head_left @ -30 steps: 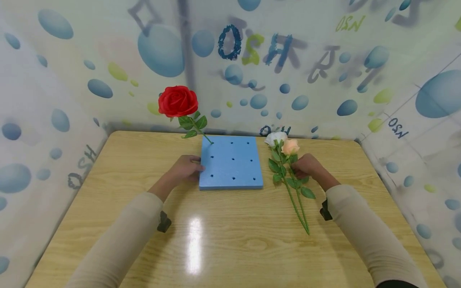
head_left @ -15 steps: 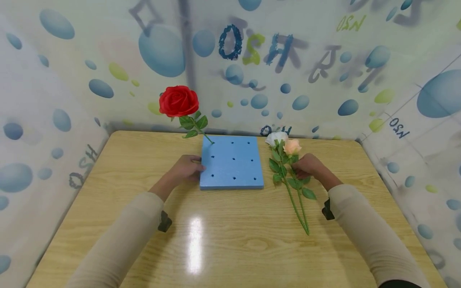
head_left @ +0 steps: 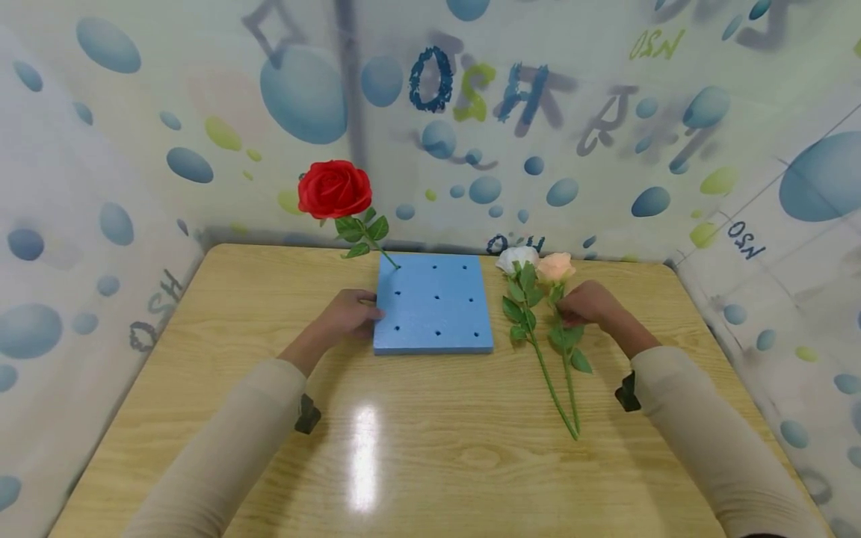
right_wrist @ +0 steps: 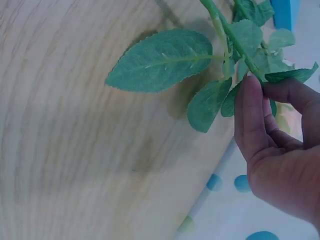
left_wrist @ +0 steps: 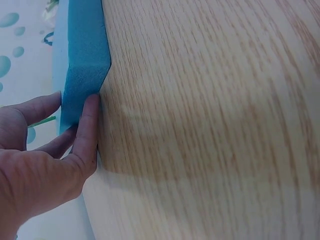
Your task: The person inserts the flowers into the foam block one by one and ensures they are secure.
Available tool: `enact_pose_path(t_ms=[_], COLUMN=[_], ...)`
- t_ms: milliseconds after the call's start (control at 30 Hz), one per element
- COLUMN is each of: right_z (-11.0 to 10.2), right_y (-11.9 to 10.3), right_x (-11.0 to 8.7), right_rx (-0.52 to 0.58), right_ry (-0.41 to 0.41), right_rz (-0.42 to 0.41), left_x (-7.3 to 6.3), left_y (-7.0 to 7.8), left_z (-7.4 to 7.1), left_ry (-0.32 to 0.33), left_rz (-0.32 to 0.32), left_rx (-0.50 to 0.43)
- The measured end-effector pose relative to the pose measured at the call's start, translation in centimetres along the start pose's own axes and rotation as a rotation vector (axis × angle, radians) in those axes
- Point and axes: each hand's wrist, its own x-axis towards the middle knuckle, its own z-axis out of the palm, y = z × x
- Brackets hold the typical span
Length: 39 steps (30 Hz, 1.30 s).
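A blue foam board (head_left: 418, 317) with rows of holes lies on the table. From its back-left hole a red rose (head_left: 334, 190) leans up and to the left. My left hand (head_left: 350, 314) holds the board's left edge, thumb at the upper face and fingers along the side (left_wrist: 88, 125). Right of the board, my right hand (head_left: 589, 305) pinches the green stem (right_wrist: 239, 46) of a peach rose (head_left: 555, 267) between thumb and fingertips, among its leaves. Beside it lies a white rose (head_left: 516, 259), its stem running toward the front and meeting the peach rose's stem end.
The wooden table (head_left: 464, 456) backs onto a patterned wall covering (head_left: 229, 82) with blue and green spots. More of this covering rises at both sides. A bright reflection shows on the tabletop between the forearms.
My right hand has moved right and slightly back with the peach rose, whose bloom now stands apart from the white one. The left hand and board have stayed put.
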Motion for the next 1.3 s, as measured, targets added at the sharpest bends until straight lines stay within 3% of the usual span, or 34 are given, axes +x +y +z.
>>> enact_pose_path(t_ms=[300, 833, 1067, 1300], right_z=[-0.9, -0.7, -0.5, -0.1], right_y=[-1.7, -4.7, -6.0, -7.8], right_x=[-0.9, -2.2, -2.8, -3.7], right_rx=[-0.082, -0.067, -0.177, -0.326], right_ry=[0.058, 0.229, 0.377, 0.556], right_rz=[-0.062, -0.157, -0.217, -0.370], left_x=[0.1, 0.0, 0.0, 0.0], left_y=[0.0, 0.1, 0.1, 0.2], left_z=[0.0, -0.1, -0.3, -0.2], left_ry=[0.007, -0.005, -0.005, -0.014], left_rz=[-0.004, -0.010, -0.004, -0.009], left_rx=[0.034, 0.014, 0.022, 0.012])
